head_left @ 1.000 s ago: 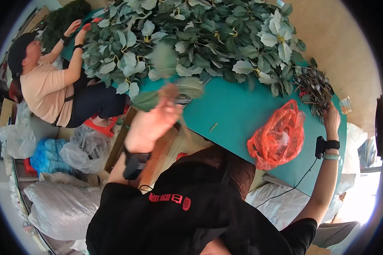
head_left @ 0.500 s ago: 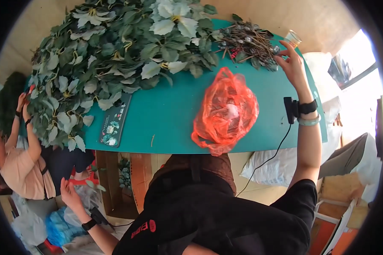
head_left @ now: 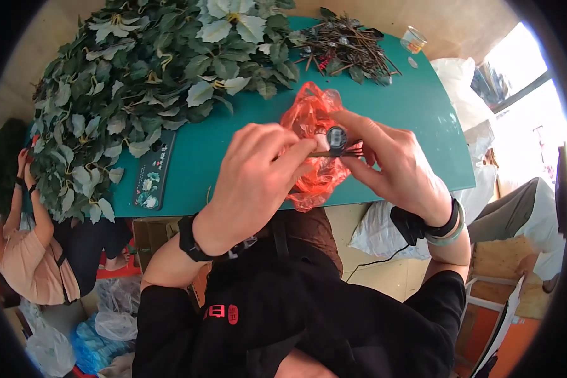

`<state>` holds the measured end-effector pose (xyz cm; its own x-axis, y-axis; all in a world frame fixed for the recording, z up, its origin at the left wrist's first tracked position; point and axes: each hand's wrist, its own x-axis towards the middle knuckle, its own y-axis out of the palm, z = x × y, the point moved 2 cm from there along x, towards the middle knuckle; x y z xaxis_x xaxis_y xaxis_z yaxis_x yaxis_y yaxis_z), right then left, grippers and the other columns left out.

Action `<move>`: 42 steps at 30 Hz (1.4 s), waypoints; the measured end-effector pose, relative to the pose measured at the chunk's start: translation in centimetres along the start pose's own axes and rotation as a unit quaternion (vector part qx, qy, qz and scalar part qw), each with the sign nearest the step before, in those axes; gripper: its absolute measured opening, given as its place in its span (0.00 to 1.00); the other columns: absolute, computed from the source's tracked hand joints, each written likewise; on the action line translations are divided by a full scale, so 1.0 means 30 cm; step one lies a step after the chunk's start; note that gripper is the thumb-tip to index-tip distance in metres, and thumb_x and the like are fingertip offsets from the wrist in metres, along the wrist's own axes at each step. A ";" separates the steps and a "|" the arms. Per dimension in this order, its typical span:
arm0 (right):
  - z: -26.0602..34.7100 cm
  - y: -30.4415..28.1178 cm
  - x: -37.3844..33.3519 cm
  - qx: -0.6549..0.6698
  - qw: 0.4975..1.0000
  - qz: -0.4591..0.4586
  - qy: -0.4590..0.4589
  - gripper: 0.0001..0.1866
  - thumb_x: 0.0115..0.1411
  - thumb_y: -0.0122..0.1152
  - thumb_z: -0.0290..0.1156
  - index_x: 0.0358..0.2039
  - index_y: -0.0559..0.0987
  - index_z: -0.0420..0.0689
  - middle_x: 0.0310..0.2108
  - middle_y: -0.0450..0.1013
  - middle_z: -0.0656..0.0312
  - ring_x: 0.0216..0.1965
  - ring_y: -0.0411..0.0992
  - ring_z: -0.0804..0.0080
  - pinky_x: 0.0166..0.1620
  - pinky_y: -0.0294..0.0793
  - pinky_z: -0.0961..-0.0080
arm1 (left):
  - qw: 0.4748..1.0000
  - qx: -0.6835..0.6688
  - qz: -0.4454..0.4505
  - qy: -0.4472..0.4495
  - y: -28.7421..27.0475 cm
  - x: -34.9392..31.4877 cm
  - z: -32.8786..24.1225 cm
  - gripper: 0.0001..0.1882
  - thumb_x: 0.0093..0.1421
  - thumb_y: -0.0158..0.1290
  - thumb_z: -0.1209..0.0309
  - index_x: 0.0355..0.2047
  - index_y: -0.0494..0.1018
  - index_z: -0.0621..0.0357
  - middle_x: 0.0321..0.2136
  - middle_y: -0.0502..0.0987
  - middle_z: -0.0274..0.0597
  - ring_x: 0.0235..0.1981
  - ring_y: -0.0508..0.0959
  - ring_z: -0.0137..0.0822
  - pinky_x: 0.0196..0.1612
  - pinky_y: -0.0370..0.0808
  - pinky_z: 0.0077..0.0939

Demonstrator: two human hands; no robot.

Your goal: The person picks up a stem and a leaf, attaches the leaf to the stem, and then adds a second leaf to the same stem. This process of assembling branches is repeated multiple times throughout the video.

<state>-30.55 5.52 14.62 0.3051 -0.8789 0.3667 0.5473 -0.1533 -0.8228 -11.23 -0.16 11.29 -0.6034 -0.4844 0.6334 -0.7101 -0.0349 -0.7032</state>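
Observation:
Both my hands meet over a crumpled red plastic bag [head_left: 312, 101] on the green table. My left hand [head_left: 252, 170] pinches the end of a thin brown stick [head_left: 320, 154]. My right hand [head_left: 394, 157] is closed around the other end, where several thin dark prongs show. Between the hands is a small dark round piece [head_left: 336, 137] with a pale centre, at the stick; whether it is fixed to the stick I cannot tell. Beyond the bag lies a pile of brown sticks [head_left: 353, 53] with shiny round bits and a few red berries.
A big heap of artificial green leaves [head_left: 151, 75] covers the table's left side. A dark printed card [head_left: 151, 173] lies beside it. At the far right stands a clear cup [head_left: 413, 40]. Another person [head_left: 38, 252] works at the left. Bags lie on the floor.
My right hand has come back from the stick pile to the middle with a stick. My left hand has risen from the lower left to meet it.

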 end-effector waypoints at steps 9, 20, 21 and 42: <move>-0.096 0.011 -0.037 0.127 0.987 0.024 0.091 0.33 0.48 0.70 0.31 0.54 0.69 0.40 0.40 0.74 0.65 0.21 0.61 0.84 0.25 0.62 0.86 | 0.892 -0.369 0.121 -0.231 0.117 -0.084 0.075 0.11 0.62 0.50 0.71 0.39 0.75 0.66 0.21 0.75 0.37 0.25 0.74 0.25 0.30 0.70 0.18; -0.086 0.261 -0.013 0.527 0.823 -0.169 0.128 0.26 0.51 0.63 0.20 0.52 0.69 0.36 0.38 0.72 0.58 0.24 0.67 0.82 0.26 0.66 0.88 | 0.779 -0.530 0.114 -0.317 0.177 -0.113 0.080 0.11 0.65 0.47 0.71 0.41 0.75 0.66 0.20 0.73 0.33 0.23 0.71 0.21 0.29 0.70 0.17; -0.086 0.264 -0.015 0.531 0.822 -0.166 0.125 0.26 0.51 0.63 0.20 0.52 0.69 0.36 0.38 0.72 0.58 0.24 0.67 0.82 0.26 0.66 0.88 | 0.764 -0.545 0.122 -0.322 0.187 -0.114 0.072 0.12 0.65 0.46 0.71 0.41 0.74 0.67 0.21 0.73 0.33 0.23 0.71 0.22 0.30 0.70 0.17; -0.100 0.115 -0.095 0.481 0.830 -0.229 0.163 0.03 0.59 0.48 0.21 0.33 0.69 0.36 0.33 0.68 0.57 0.21 0.63 0.81 0.25 0.66 0.86 | 0.935 -0.323 0.084 -0.119 0.089 0.004 0.159 0.11 0.60 0.53 0.70 0.42 0.76 0.59 0.31 0.77 0.39 0.32 0.76 0.28 0.36 0.72 0.22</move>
<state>-31.86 6.14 9.43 -0.2491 -0.9274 0.2791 0.9647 -0.2120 0.1565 -11.48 -4.47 7.95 -0.6825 -0.6198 0.3874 -0.7303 0.5575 -0.3948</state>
